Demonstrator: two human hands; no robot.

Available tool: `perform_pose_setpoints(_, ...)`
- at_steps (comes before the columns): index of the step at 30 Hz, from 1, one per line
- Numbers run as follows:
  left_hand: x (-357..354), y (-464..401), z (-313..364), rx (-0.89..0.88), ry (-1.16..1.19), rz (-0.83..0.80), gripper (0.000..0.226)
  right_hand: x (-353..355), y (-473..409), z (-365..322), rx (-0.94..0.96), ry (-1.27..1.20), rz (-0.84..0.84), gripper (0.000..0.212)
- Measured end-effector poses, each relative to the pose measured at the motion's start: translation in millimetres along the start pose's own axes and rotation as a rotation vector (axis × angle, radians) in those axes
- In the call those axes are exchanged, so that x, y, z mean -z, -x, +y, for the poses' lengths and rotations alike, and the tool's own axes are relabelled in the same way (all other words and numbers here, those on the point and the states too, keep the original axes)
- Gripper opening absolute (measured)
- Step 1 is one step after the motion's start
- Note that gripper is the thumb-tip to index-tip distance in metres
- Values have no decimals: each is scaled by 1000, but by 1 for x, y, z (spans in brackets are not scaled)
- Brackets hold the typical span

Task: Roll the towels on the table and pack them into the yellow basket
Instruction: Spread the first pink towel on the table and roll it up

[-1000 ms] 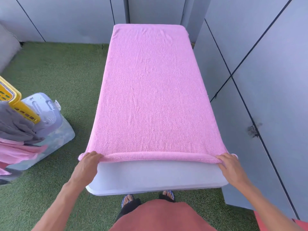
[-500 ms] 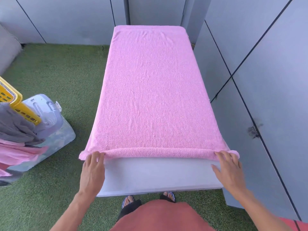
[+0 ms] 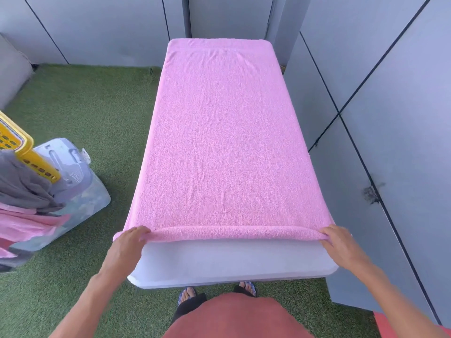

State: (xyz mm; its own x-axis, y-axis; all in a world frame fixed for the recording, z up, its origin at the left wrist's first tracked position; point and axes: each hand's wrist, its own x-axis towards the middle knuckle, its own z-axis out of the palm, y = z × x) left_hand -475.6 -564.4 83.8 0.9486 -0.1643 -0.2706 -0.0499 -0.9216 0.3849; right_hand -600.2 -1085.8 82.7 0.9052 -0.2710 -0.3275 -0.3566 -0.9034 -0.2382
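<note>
Grey panelled walls close in a floor of green artificial turf, on which a long white desk runs from near to far. A large pink terry towel lies flat along the desk, covering it right to the far end, while a bare white strip of desk shows at the near end. The towel's near edge is turned up into a thin roll running across the desk. The left hand grips the roll's left end, fingers curled over it; the right hand grips the right end likewise. Well to the left on the turf stands a yellow perforated plastic basket beside a translucent lidded plastic tub, with grey cloth and pink cloth heaped there.
</note>
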Motion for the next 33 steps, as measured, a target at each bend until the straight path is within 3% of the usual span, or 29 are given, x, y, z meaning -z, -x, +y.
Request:
perform_pose_setpoints(3, 12, -21, -2, 60, 173, -115, 28, 19, -13, -6, -163, -267, -93, 9)
perform_pose_setpoints(6, 19, -46, -2, 160, 365, -58, 29, 25, -29, -15, -331, -463, 72, 18)
perform_pose_setpoints(9, 11, -42, 4, 59, 81, 140, 11, 12, -21, -25, -234, -179, 268, 11)
perform_pose_setpoints(12, -10, -14, 11, -172, -158, 302, 14, -11, 7, -30, -72, 125, 385, 13)
perform_pose_setpoints(16, -31, 1, 2, -226, -214, 244, 45, -31, 8, -22, -5, 120, 310, 46)
perform_pose_setpoints(21, -16, -32, 10, -144, -195, 204, 35, -20, -19, -34, -130, -3, 247, 25)
perform_pose_setpoints(24, 0, -45, 4, -129, -168, 27, 27, -16, -18, -25, -86, 60, 156, 16)
perform_pose_setpoints(27, 12, -45, -2, -65, -168, -254, 31, -3, -14, -9, -36, 66, -32, 12)
perform_pose_setpoints(28, 15, -45, -2, -32, -134, -305, 30, 6, -13, -7, -56, 30, -103, 14)
perform_pose_setpoints(30, 18, -50, -2, 11, -2, -311, 27, 22, -13, -9, -181, -269, -202, 9)
perform_pose_setpoints(31, 17, -54, -4, 45, 91, -262, 28, 26, -16, -10, -238, -418, -208, 20)
perform_pose_setpoints(33, 15, -61, -6, 123, 215, -149, 25, 25, -24, -13, -280, -538, -36, 33)
